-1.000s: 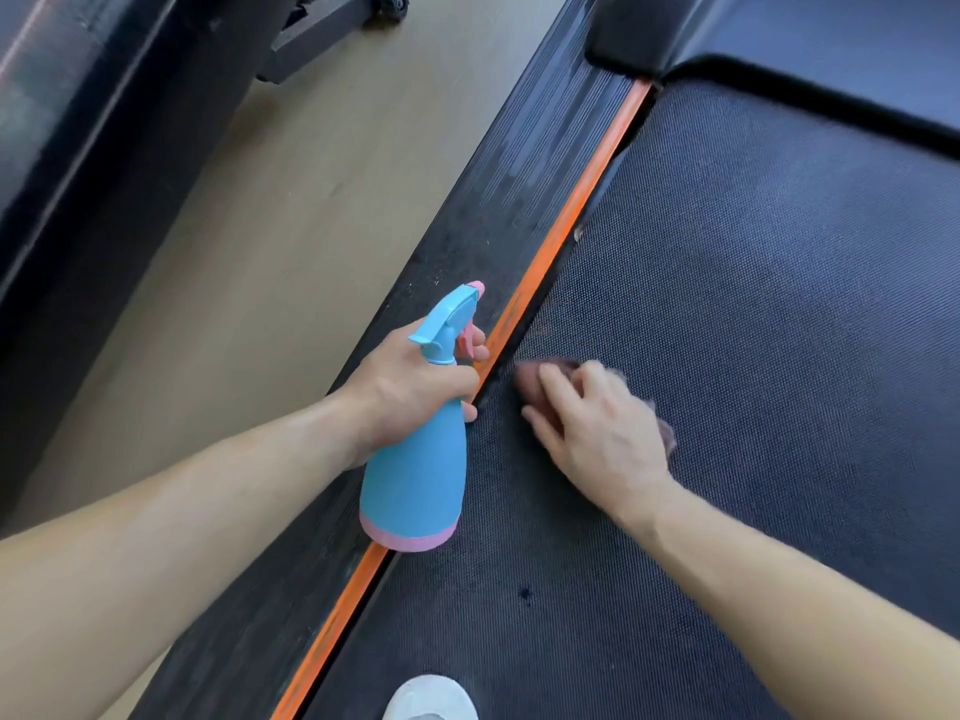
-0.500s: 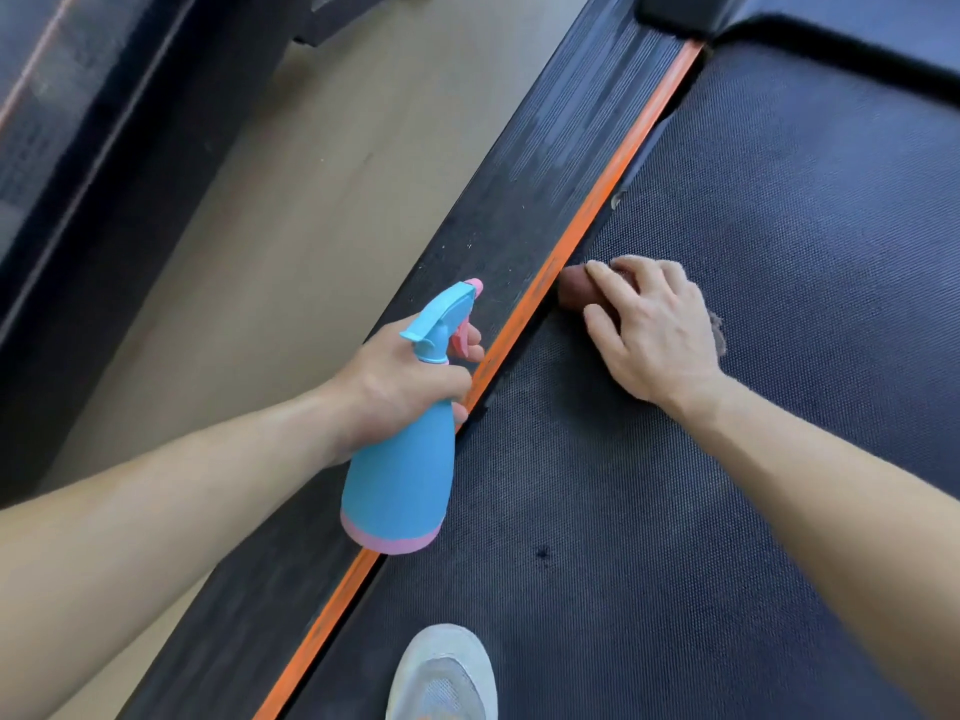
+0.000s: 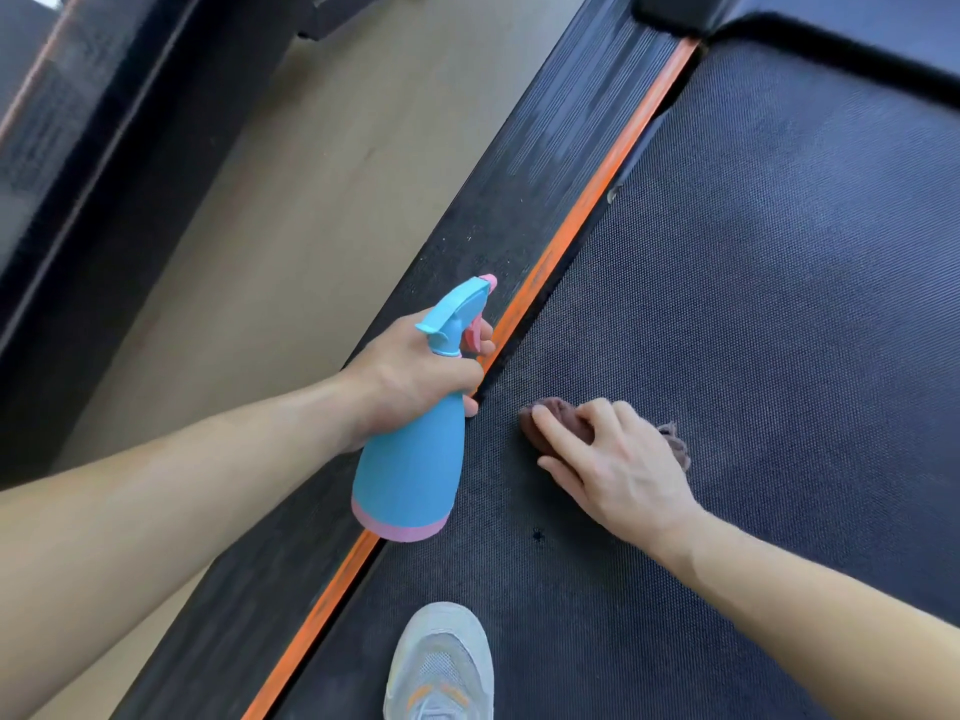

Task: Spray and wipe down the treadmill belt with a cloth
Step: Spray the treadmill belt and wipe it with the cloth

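Head view looks down at the treadmill belt [image 3: 753, 304], the dark bumpy mat on the right side. Our left hand [image 3: 415, 376] grips the neck of a blue spray bottle [image 3: 410, 470] with a finger on the pink trigger, and holds it in the air over the orange strip [image 3: 587, 210] at the belt's left edge. Our right hand [image 3: 618, 465] curls its fingers over a bunched brown cloth [image 3: 550, 418] and presses it on the belt, just beside the bottle. Our grey shoe [image 3: 441, 667] stands on the belt below. We think some things could go wrong. The bottle hangs close to the wiping hand, so a wide swipe could bump it. A squeeze now could wet our hand instead of the belt. A wet belt could make our shoe slip. We could also miss the small dark spot [image 3: 537, 535] below the cloth.
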Demonstrator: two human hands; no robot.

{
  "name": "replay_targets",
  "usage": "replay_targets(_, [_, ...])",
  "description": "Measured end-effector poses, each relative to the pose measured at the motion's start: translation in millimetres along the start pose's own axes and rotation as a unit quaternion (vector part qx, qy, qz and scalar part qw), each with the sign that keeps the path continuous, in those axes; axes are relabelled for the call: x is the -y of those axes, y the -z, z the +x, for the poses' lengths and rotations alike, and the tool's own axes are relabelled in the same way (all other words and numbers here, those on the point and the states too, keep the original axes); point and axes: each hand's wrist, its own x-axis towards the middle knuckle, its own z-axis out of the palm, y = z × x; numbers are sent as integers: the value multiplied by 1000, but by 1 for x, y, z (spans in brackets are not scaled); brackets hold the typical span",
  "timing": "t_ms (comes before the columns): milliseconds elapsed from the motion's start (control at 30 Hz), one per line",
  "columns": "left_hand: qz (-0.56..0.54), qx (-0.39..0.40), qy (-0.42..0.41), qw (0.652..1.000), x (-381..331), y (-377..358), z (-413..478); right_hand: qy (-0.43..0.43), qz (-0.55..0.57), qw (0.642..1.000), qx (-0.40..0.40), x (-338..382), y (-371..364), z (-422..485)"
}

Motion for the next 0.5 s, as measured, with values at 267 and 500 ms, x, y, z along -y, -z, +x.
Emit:
replay_targets(267, [0, 6, 3, 1000, 8, -2, -3, -200, -82, 972, -96, -41, 9, 99])
replay_targets(500, [15, -4, 18, 1000, 10, 4, -8, -176, -8, 982, -72, 17, -1, 56])
